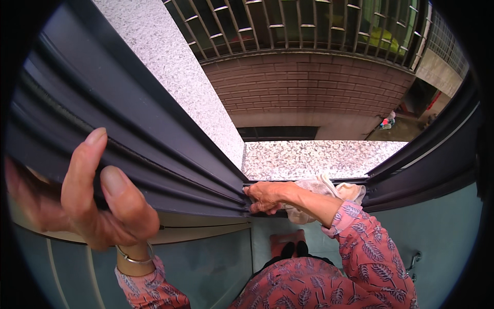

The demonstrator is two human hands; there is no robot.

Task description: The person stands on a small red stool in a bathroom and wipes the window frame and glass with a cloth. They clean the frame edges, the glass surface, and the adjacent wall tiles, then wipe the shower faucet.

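Observation:
At the lower left, close to the camera, my left hand is raised beside the dark metal window frame, with thumb and index finger apart and nothing between them. A bracelet circles that wrist. My right hand reaches down to the left corner of the window's bottom track, its fingers at the metal. Whether those fingers pinch anything cannot be seen. A crumpled whitish cloth lies over the track, partly behind my right forearm.
Beyond the track lies a speckled stone sill. Outside stands a brick wall under a barred window. Dark frame parts rise at the right. Below, my feet stand on a reddish mat; a metal fixture is at the lower right.

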